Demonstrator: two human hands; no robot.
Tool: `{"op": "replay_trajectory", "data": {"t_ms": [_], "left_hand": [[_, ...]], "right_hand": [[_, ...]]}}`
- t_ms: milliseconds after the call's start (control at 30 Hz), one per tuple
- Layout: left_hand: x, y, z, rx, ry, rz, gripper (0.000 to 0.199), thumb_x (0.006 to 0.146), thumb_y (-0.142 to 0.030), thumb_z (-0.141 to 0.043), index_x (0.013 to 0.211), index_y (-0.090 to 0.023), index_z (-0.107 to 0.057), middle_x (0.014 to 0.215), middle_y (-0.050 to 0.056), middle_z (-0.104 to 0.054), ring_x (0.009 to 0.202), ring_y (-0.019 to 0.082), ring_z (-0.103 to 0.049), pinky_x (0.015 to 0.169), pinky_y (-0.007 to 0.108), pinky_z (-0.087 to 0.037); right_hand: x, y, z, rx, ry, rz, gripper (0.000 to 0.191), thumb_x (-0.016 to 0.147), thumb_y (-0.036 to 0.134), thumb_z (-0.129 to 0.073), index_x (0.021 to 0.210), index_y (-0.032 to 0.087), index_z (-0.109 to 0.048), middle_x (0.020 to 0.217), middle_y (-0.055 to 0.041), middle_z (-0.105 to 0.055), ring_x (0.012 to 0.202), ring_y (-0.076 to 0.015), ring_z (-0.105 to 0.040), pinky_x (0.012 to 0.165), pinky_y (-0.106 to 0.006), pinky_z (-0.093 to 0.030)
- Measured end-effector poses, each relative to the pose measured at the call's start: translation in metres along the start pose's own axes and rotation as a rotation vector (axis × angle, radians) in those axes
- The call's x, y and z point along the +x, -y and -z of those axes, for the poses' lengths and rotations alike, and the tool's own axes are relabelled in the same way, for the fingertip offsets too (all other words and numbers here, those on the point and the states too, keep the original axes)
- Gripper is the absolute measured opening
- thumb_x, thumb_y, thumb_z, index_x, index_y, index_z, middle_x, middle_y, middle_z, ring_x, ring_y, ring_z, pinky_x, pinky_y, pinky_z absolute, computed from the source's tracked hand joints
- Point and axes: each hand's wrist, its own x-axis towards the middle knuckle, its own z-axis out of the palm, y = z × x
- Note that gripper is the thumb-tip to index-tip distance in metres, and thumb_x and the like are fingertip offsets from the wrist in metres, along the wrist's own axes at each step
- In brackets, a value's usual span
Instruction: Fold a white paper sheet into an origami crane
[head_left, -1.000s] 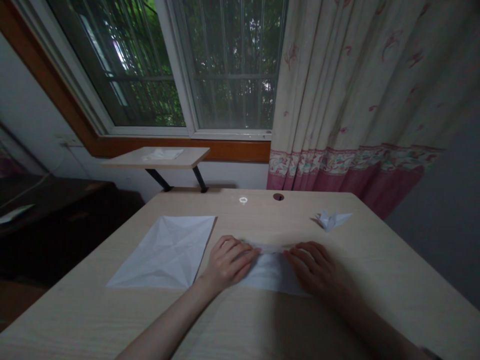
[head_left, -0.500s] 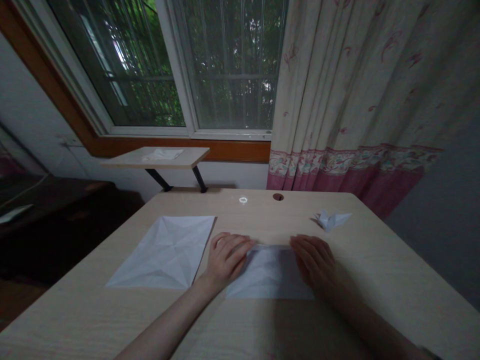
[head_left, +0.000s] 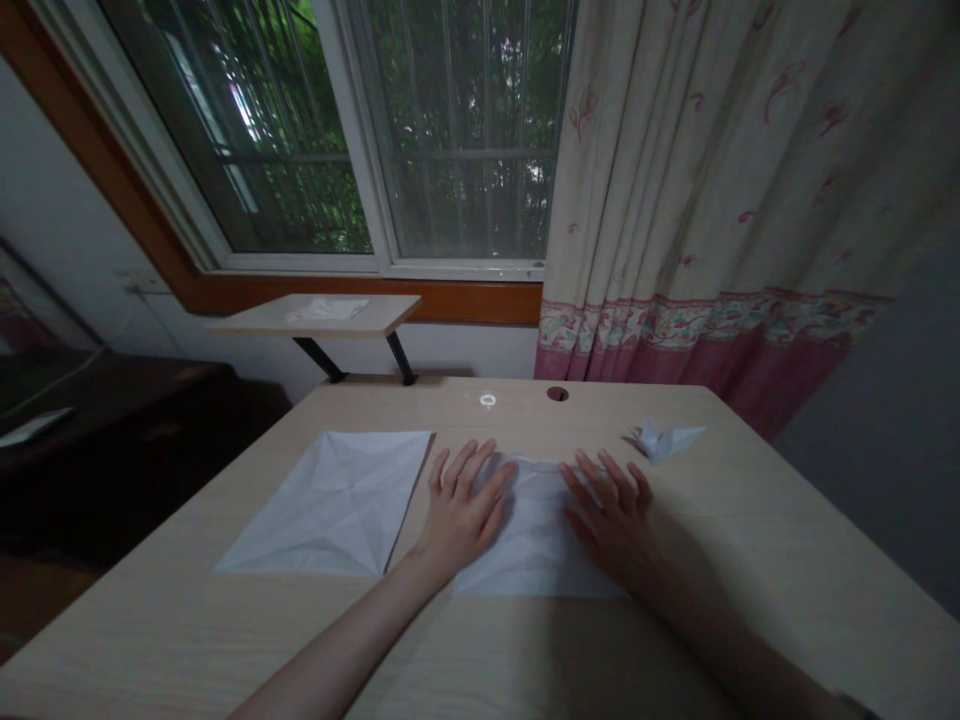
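We see both sets of fingers spread apart and lying flat, gripping nothing, just pressing down on paper. Left hand (head_left: 459, 510) has its fingers (head_left: 471, 470) fanned out, tips pointing away from us toward the window, palm on the left part of the white sheet (head_left: 536, 545). Right hand (head_left: 611, 515) mirrors it on the right part of the same sheet, fingers splayed and angled slightly left. The two hands sit near each other with a bare strip of paper between them.

The sheet lies flat on the table (head_left: 712, 560), roughly centre, close to the near edge. Faint crease lines show on it, though the light is too dim for us to trace them. Both forearms come in from the bottom of the view, and the right one throws a dark shadow across the sheet's near edge.

Just left of the left hand lies a second sheet (head_left: 334, 505), larger, opened flat, with diagonal and cross creases clearly visible. Its right edge runs just beside the left wrist.

Further out on the table, well right of the right hand, sits a small folded paper figure (head_left: 664, 438). A round cable hole (head_left: 557, 394) is near the far edge, with a small bright ring of light (head_left: 487, 400) beside it.

Beyond the table: a small raised shelf (head_left: 315, 315) on black brackets, a barred window (head_left: 420, 130), and a patterned curtain (head_left: 712, 180) on the right.
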Motion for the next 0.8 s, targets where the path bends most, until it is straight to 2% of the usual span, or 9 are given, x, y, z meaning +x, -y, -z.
{"op": "replay_trajectory", "data": {"t_ms": [167,267,367,500,633,800], "left_hand": [[-0.002,-0.002,-0.008,0.013,0.169,0.005,0.051,0.094,-0.028,-0.052,0.144,-0.026,-0.042,0.156,0.012,-0.031,0.146,0.032,-0.021,0.119,0.057,-0.014],[-0.002,-0.002,-0.012,0.013,0.261,-0.014,0.052,0.096,-0.035,-0.051,0.146,-0.025,-0.039,0.159,0.012,-0.024,0.149,0.032,-0.014,0.119,0.059,-0.012],[-0.002,0.000,-0.014,-0.009,0.354,-0.031,0.055,0.098,-0.044,-0.049,0.148,-0.025,-0.036,0.161,0.012,-0.019,0.150,0.032,-0.011,0.119,0.060,-0.012],[-0.002,0.004,-0.015,-0.088,0.483,-0.045,0.058,0.099,-0.051,-0.043,0.150,-0.027,-0.031,0.161,0.009,-0.021,0.150,0.030,-0.014,0.119,0.059,-0.014],[-0.003,0.006,-0.014,-0.194,0.623,-0.065,0.062,0.098,-0.060,-0.037,0.152,-0.029,-0.028,0.159,0.006,-0.029,0.147,0.026,-0.023,0.120,0.054,-0.019],[-0.004,0.006,-0.014,-0.239,0.742,-0.050,0.068,0.095,-0.067,-0.036,0.152,-0.032,-0.026,0.159,0.005,-0.026,0.148,0.028,-0.021,0.120,0.053,-0.021]], "right_hand": [[0.002,0.004,-0.001,-0.008,0.061,0.013,0.062,0.097,0.025,-0.048,0.154,0.025,-0.024,0.154,-0.0103,-0.038,0.146,-0.0339,-0.019,0.115,-0.062,-0.009],[0.002,0.004,-0.002,0.000,0.092,0.018,0.059,0.098,0.034,-0.048,0.153,0.023,-0.029,0.156,-0.0112,-0.034,0.146,-0.0344,-0.016,0.115,-0.062,-0.008],[0.002,0.002,-0.004,0.014,0.134,0.018,0.059,0.098,0.042,-0.047,0.152,0.022,-0.031,0.158,-0.0115,-0.029,0.147,-0.0345,-0.015,0.115,-0.062,-0.007],[-0.002,-0.001,-0.011,0.023,0.191,0.019,0.057,0.098,0.037,-0.043,0.152,0.022,-0.030,0.159,-0.0104,-0.028,0.148,-0.0328,-0.014,0.115,-0.063,-0.004],[-0.008,-0.005,-0.017,0.048,0.211,0.033,0.053,0.097,0.032,-0.045,0.148,0.021,-0.037,0.155,-0.0090,-0.036,0.146,-0.0310,-0.020,0.116,-0.062,0.000],[-0.013,-0.007,-0.021,0.098,0.248,0.029,0.047,0.096,0.033,-0.048,0.142,0.022,-0.046,0.148,-0.0084,-0.048,0.140,-0.0310,-0.036,0.116,-0.063,0.003]]}}
